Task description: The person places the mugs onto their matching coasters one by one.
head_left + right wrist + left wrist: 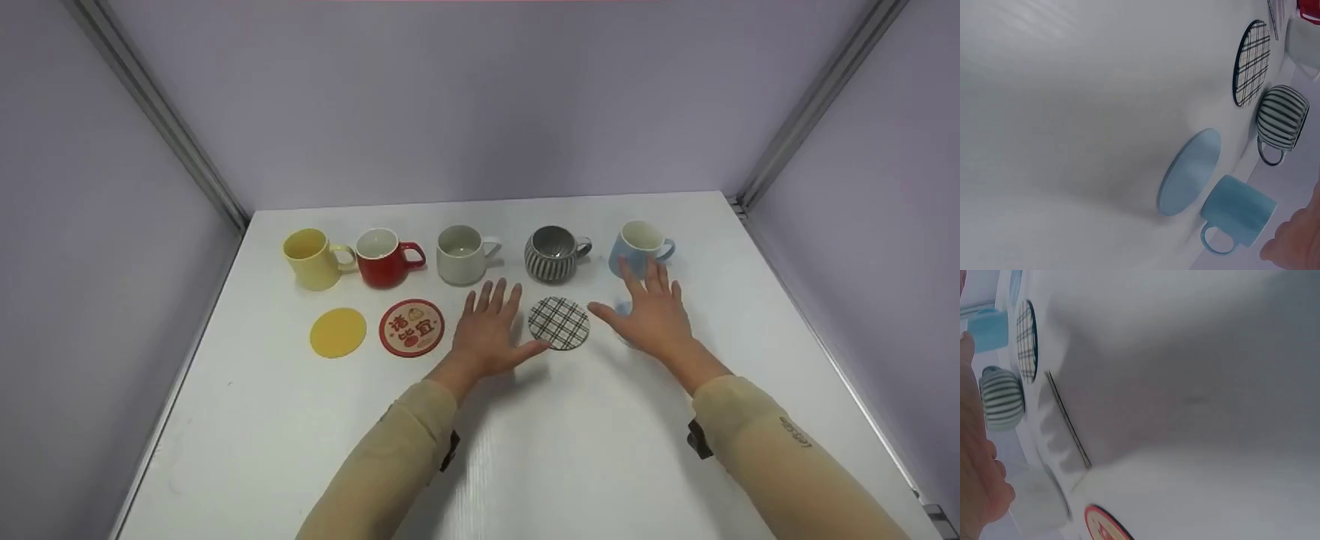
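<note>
My left hand [487, 337], fingers spread and straight, hovers between the red patterned coaster [412, 328] and the plaid coaster [559, 323]. Below it, the left wrist view shows a thin dark-edged flat piece [1068, 419] almost edge-on; the head view hides it behind the hand. With fingers also spread, my right hand [654, 322] is over the light blue coaster [1190, 171], which it mostly covers in the head view. Its fingertips overlap the light blue mug [637, 247] there. Neither hand holds anything.
Left of the blue mug, a grey striped mug [551, 255], a white mug [460, 256], a red mug [383, 262] and a yellow mug [315, 262] line the table's [570, 465] back. A yellow coaster [338, 332] lies before the yellow mug. Panels [480, 97] enclose the table.
</note>
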Demonstrator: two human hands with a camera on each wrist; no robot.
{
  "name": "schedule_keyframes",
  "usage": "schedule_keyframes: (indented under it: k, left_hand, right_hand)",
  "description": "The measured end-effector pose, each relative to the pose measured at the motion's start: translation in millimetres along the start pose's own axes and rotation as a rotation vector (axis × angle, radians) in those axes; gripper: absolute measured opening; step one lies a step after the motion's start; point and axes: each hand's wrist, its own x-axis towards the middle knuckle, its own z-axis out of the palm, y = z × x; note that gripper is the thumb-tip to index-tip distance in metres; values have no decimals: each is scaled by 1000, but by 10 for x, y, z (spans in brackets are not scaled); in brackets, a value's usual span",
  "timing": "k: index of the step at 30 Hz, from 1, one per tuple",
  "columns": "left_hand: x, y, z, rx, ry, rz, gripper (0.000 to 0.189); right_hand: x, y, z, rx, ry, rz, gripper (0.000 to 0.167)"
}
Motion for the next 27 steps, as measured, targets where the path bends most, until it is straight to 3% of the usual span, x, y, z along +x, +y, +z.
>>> schedule_keyframes:
  k: [6, 16, 23, 27]
  left_hand:
    - [112, 240, 61, -3, -7, 58, 111]
    - [275, 671, 313, -5, -9, 181, 107]
    - [377, 901, 486, 37, -40, 259, 106]
    - [440, 1014, 595, 113, -60, 331, 107]
  right_hand:
    - [9, 210, -84, 44, 28, 34, 112]
    - [-46, 651, -316, 98, 22, 135, 111]
    - [-35, 865, -365, 141, -17, 207, 110]
    - [-31, 951, -391, 166, -31, 230, 110]
